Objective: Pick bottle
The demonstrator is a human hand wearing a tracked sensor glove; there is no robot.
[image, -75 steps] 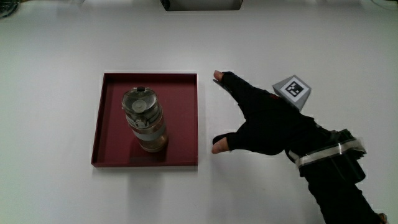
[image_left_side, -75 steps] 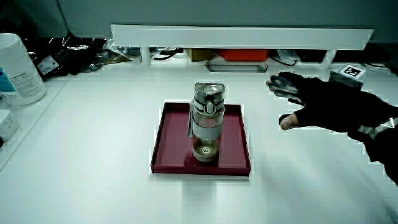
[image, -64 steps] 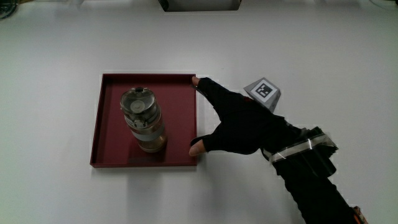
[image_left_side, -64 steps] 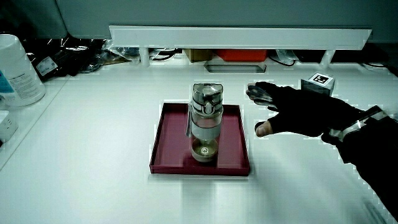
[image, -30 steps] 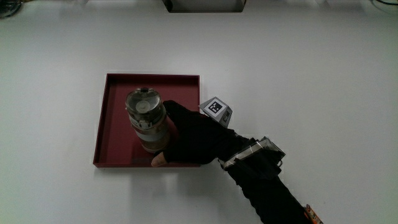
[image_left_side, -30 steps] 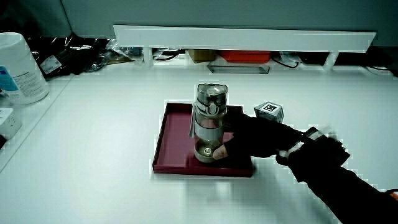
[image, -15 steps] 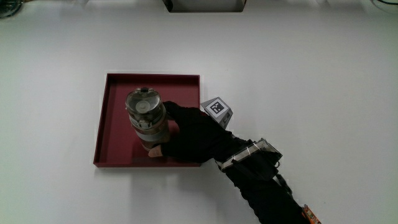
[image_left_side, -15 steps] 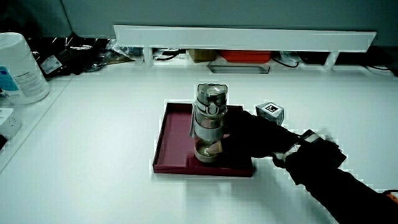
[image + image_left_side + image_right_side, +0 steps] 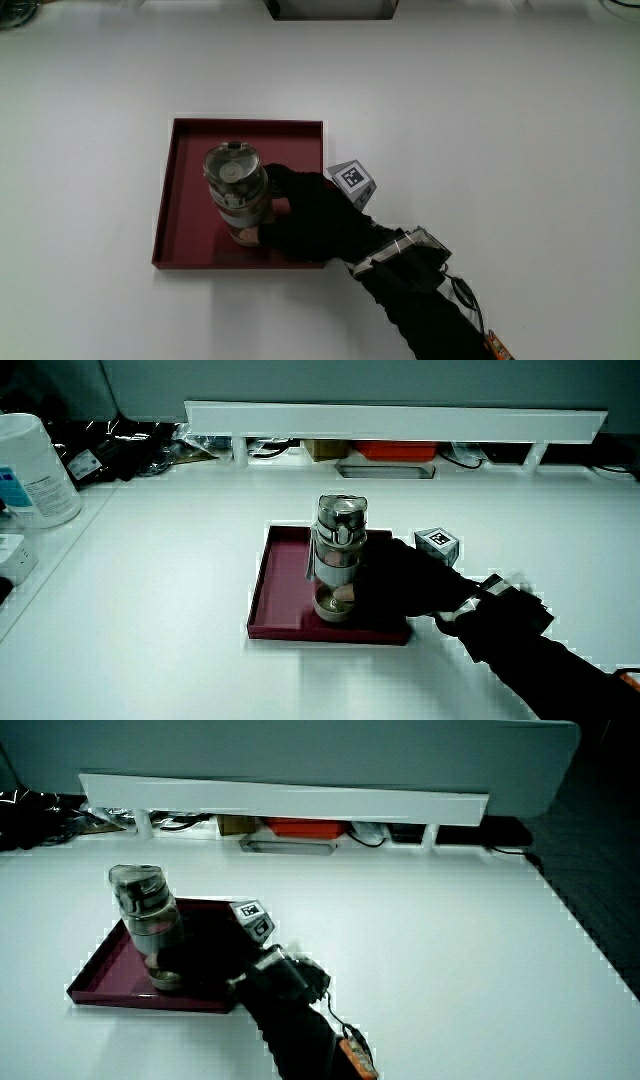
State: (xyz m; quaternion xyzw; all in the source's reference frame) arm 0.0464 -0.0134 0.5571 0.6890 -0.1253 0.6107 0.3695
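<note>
A clear bottle (image 9: 236, 191) with a grey lid stands upright in a dark red tray (image 9: 186, 150). Both side views show the bottle (image 9: 338, 558) (image 9: 150, 927) on the tray (image 9: 281, 582) (image 9: 103, 973). The gloved hand (image 9: 308, 218) reaches into the tray from the person's side, its fingers wrapped around the bottle's lower body and the thumb pressed on the bottle's near face. A patterned cube (image 9: 352, 180) sits on the hand's back. In the side views the hand (image 9: 398, 586) (image 9: 212, 958) covers part of the bottle's base.
A low white partition (image 9: 395, 418) with cables and small items under it runs along the table's edge farthest from the person. A large white container (image 9: 30, 472) stands at the table's edge beside dark clutter.
The hand moved from open beside the tray into the tray and closed its fingers round the bottle. The bottle still stands in the tray.
</note>
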